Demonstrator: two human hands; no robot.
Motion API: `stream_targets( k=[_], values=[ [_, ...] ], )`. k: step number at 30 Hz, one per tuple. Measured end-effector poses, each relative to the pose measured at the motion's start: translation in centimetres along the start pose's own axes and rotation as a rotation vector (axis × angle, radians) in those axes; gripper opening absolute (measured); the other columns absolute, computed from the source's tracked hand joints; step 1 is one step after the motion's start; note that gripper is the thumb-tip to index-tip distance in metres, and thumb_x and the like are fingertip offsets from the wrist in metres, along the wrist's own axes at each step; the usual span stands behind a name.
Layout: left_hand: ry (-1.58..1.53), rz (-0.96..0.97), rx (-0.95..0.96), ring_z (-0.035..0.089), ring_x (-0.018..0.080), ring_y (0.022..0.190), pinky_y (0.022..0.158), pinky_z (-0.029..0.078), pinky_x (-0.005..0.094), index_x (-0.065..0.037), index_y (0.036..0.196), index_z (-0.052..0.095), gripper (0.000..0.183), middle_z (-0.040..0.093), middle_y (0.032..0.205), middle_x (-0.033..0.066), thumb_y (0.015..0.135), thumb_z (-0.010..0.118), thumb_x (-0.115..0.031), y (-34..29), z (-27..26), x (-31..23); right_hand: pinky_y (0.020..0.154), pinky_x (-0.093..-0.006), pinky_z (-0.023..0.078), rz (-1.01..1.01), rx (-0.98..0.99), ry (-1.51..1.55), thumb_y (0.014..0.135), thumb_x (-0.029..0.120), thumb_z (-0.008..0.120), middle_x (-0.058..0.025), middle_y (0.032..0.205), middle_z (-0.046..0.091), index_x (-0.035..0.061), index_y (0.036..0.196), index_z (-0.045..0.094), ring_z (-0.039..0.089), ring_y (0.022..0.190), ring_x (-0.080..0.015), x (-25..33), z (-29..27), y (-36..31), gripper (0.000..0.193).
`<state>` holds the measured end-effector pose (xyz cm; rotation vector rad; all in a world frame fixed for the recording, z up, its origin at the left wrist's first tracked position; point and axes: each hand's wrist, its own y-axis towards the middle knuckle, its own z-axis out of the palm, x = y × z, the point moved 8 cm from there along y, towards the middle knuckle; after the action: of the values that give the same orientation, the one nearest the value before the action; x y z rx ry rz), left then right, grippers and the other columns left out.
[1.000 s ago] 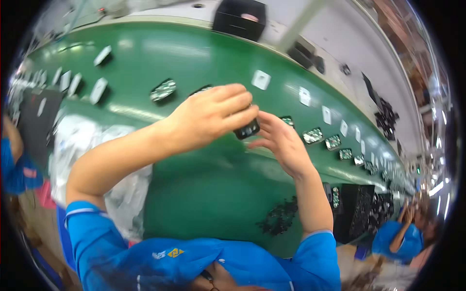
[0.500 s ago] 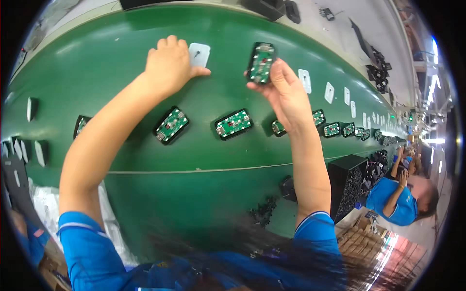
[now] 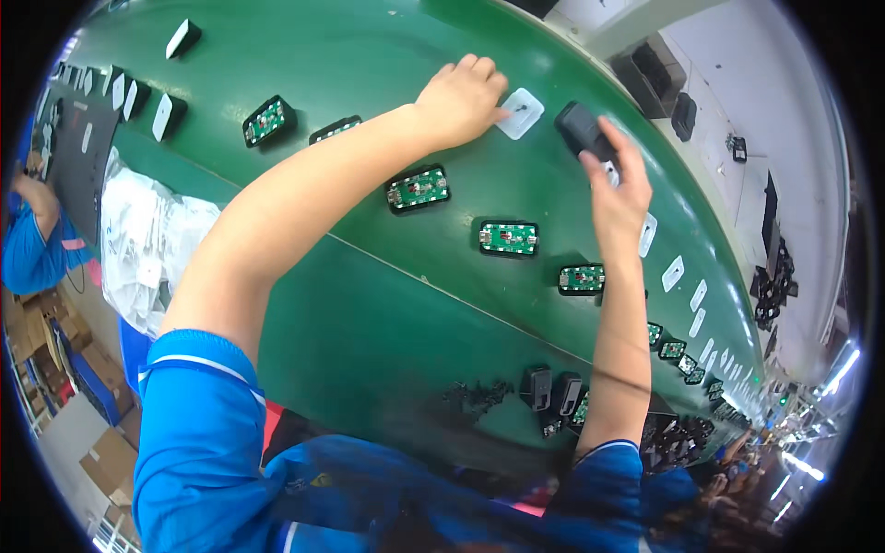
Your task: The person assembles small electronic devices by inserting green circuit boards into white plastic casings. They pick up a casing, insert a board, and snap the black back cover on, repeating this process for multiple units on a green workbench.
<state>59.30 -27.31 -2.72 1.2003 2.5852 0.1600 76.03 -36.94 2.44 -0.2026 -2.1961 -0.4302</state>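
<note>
Gripping a black plastic housing (image 3: 581,125) by its near end between thumb and fingers, the right hand (image 3: 624,180) holds it to the left hand's right; it looks light, stiff and smooth, perhaps slippery, best taken by its long sides. The left hand (image 3: 461,100) curls its fingers beside a white cover plate (image 3: 524,112), thumb at the edge; whether it pinches is unclear. Between the forearms, green circuit boards (image 3: 509,238) sit exposed, likely fragile. Glossy green bench (image 3: 359,55) spreads beneath; clear plastic bags (image 3: 147,244) lie left of the left forearm.
</note>
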Motion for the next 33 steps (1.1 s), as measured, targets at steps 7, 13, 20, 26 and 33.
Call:
stream_targets(
  k=[7, 13, 20, 26, 33],
  values=[
    [0.06, -0.096, 0.034, 0.049, 0.0264, 0.107, 0.088, 0.043, 0.0383, -0.002, 0.104, 0.056, 0.052, 0.053, 0.107, 0.0114, 0.071, 0.074, -0.038, 1.2, 1.2, -1.6, 0.083, -0.0294, 0.048, 0.043, -0.039, 0.099, 0.082, 0.006, 0.068, -0.0092, 0.114, 0.061, 0.0031, 0.118, 0.059, 0.061, 0.094, -0.0179, 0.1, 1.0, 1.5, 0.037],
    [-0.122, 0.224, -0.141, 0.047, 0.0216, 0.121, 0.095, 0.042, 0.0401, -0.01, 0.111, 0.06, 0.033, 0.055, 0.121, 0.0064, 0.079, 0.064, -0.02, -1.2, 0.6, 2.7, 0.085, -0.033, 0.048, -0.166, 0.157, -0.206, 0.08, 0.01, 0.07, -0.0108, 0.109, 0.063, 0.0036, 0.115, 0.06, 0.062, 0.094, -0.0219, 2.1, 3.9, 1.2, 0.037],
    [-0.496, 0.312, 0.014, 0.034, 0.0317, 0.134, 0.109, 0.03, 0.0395, -0.001, 0.136, 0.041, 0.053, 0.039, 0.142, 0.0181, 0.084, 0.05, 0.0, -3.0, -3.0, 4.2, 0.083, -0.0354, 0.049, -0.155, 0.196, -0.294, 0.08, 0.014, 0.071, -0.0127, 0.105, 0.065, 0.0037, 0.113, 0.061, 0.063, 0.09, -0.0249, 3.0, 7.5, 1.5, 0.036],
    [-0.43, 0.404, 0.061, 0.035, 0.0286, 0.134, 0.106, 0.032, 0.0389, -0.004, 0.136, 0.043, 0.062, 0.04, 0.143, 0.0157, 0.075, 0.047, 0.006, -3.1, -2.5, 4.3, 0.083, -0.0371, 0.049, -0.144, 0.244, -0.495, 0.08, 0.019, 0.071, -0.0147, 0.106, 0.065, 0.0017, 0.112, 0.06, 0.063, 0.093, -0.0271, 4.0, 9.6, 1.9, 0.039],
    [-0.383, 0.386, 0.107, 0.037, 0.0261, 0.133, 0.105, 0.033, 0.0432, -0.008, 0.133, 0.049, 0.053, 0.045, 0.141, 0.0093, 0.08, 0.044, -0.001, -3.1, -1.1, 4.3, 0.087, -0.0388, 0.048, -0.19, 0.265, -0.575, 0.081, 0.021, 0.069, -0.0148, 0.106, 0.064, 0.0029, 0.113, 0.06, 0.062, 0.096, -0.0291, 3.4, 10.5, 1.5, 0.038]
  ],
)
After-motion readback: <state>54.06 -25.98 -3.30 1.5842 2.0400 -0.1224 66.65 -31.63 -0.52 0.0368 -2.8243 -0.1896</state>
